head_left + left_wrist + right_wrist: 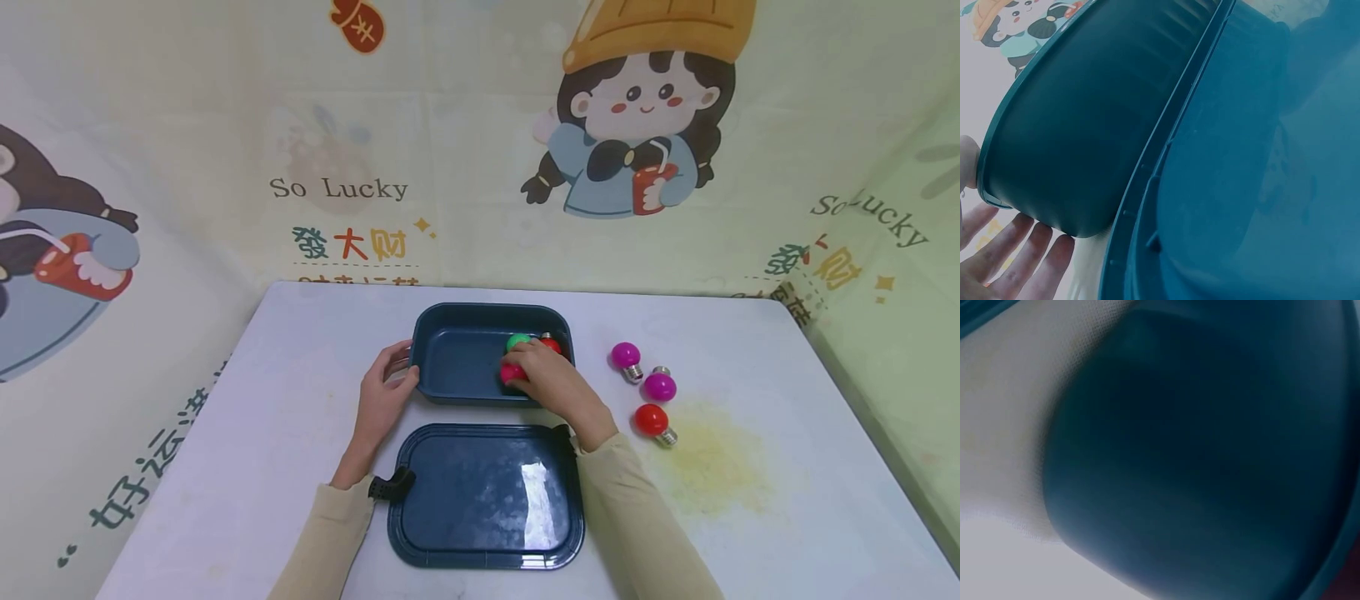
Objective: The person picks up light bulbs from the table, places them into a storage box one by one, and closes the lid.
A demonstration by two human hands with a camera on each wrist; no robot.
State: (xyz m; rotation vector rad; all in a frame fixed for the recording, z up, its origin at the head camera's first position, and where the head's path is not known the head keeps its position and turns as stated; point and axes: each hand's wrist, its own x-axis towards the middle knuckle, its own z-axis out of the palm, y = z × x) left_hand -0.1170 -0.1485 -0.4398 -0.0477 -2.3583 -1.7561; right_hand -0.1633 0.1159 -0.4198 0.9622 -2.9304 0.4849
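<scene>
A dark blue plastic box [465, 398] stands lidless on the table. At its left end my left hand [382, 400] steadies it, thumb at the near corner. In the left wrist view, spread, fairly straight fingers [1054, 262] touch the box's outer wall [1085, 125]. My right hand [551, 379] reaches over the near rim and pinches a pink light bulb [513, 373] inside the right half. Beside that bulb lie a green bulb [517, 342] and a red bulb [551, 343], partly covered by the hand. The right wrist view is filled by the box's outside [1197, 456]; no fingers show clearly there.
A dark blue lid [480, 500] lies flat in front of the box, between my forearms. Right of the box are a purple bulb [626, 356], a second purple bulb [660, 387] and a red bulb [651, 420]. A printed cloth [480, 167] hangs behind the white table [750, 358].
</scene>
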